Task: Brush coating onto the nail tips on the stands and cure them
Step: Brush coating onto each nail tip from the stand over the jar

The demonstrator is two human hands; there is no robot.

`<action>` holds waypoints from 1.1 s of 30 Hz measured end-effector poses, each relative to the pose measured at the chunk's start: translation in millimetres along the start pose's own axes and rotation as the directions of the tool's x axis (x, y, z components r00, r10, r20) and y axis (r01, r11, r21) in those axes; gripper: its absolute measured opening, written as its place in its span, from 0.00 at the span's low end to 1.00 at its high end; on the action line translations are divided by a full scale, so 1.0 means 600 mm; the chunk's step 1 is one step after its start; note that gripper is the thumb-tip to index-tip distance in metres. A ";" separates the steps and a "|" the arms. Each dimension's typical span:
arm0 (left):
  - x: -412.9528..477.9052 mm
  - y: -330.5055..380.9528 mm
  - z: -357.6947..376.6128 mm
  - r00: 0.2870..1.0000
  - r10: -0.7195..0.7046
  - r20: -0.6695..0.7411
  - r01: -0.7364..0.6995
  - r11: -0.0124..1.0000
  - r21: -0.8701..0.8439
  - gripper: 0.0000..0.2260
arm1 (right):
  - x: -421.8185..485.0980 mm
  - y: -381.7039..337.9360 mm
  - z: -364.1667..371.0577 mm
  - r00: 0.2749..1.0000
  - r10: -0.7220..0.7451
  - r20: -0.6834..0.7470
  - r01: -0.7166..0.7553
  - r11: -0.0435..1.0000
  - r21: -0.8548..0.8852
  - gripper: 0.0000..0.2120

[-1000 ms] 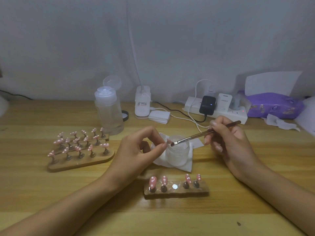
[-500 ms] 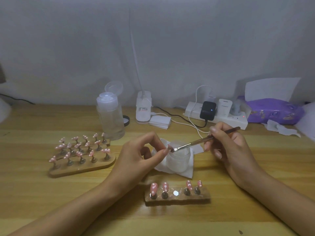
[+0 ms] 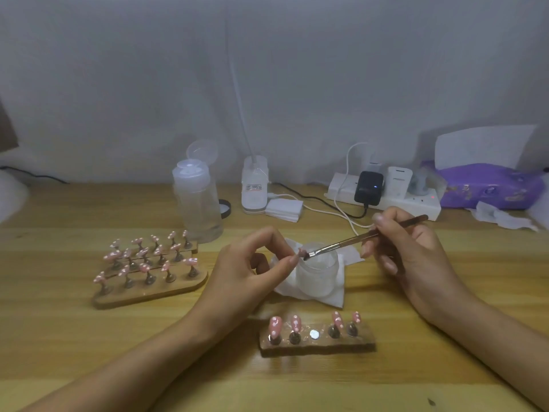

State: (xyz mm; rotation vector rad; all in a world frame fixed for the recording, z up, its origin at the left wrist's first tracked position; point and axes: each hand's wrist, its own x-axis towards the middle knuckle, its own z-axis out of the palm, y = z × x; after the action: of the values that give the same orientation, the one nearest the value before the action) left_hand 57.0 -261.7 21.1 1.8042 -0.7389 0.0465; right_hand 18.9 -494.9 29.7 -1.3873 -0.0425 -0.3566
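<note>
While your left grip (image 3: 252, 272) pinches one pink nail tip (image 3: 301, 253) between thumb and forefinger, your right grip (image 3: 410, 254) is curled round the brush (image 3: 341, 242) like a pen, clamped on the middle of the handle. The brush lies on a slant: its handle end rises up and out to the right of the right grip, and its bristles point down and to the left. The bristles touch the nail tip just off the left grip's fingertips. That contact sits above the mouth of the frosted jar (image 3: 318, 275), which stands on a tissue (image 3: 332, 295) below and between your two grips.

The coming stroke turns on this line, I judge. The nail tip lies straight to the left of the right grip, on the brush's own long axis, so coating it means drawing the bristles along that slant while the left grip holds steady. You cannot tell how the nail tip's own length lies against the brush, because it is small and half covered by your fingers.

Nearer to you than both grips, the small stand (image 3: 318, 346) carries four pink tips and one bare metal disc (image 3: 314, 334) in the middle, probably the held tip's place. The left grip is closer to it. Well to the left of the left grip, the larger stand (image 3: 154, 292) holds rows of pink tips on the desk (image 3: 89, 352).
</note>
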 end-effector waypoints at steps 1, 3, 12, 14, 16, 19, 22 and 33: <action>0.000 0.000 0.000 1.000 0.001 0.002 -0.001 1.000 0.002 0.06 | 0.001 0.001 -0.001 1.000 0.003 -0.015 -0.003 1.000 0.009 0.09; 0.000 0.000 0.001 1.000 0.001 0.012 -0.001 1.000 0.001 0.06 | 0.001 0.000 -0.003 0.999 0.007 -0.036 -0.006 0.999 0.040 0.09; 0.000 0.000 0.000 1.000 0.017 0.014 -0.017 1.000 0.000 0.06 | 0.001 -0.003 -0.003 0.999 0.008 -0.038 -0.007 0.999 0.035 0.10; 0.000 0.000 0.000 1.000 0.012 0.013 -0.012 1.000 0.003 0.06 | -0.001 -0.004 -0.002 1.000 -0.010 0.001 0.010 1.000 0.017 0.10; 0.000 0.000 0.000 1.000 0.006 0.006 -0.006 1.000 0.008 0.05 | -0.001 -0.003 -0.001 1.000 -0.003 0.000 0.003 1.000 0.002 0.10; 0.000 0.000 0.000 1.000 0.008 0.003 -0.008 1.000 0.010 0.06 | -0.001 -0.004 -0.002 0.999 0.015 -0.043 -0.013 0.999 0.038 0.12; 0.000 -0.001 0.001 1.000 0.007 0.008 -0.007 1.000 0.011 0.05 | -0.002 -0.005 -0.001 1.000 0.008 0.007 -0.008 1.000 0.012 0.09; 0.000 -0.007 0.000 1.000 0.004 0.014 -0.004 1.000 -0.001 0.05 | -0.001 -0.003 0.000 0.999 0.011 -0.038 -0.011 1.000 0.006 0.10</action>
State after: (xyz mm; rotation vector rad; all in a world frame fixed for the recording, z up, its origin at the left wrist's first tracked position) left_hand 59.2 -261.2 17.7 1.8041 -0.7522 0.0364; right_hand 17.7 -494.9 31.3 -1.3739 -0.0045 -0.3732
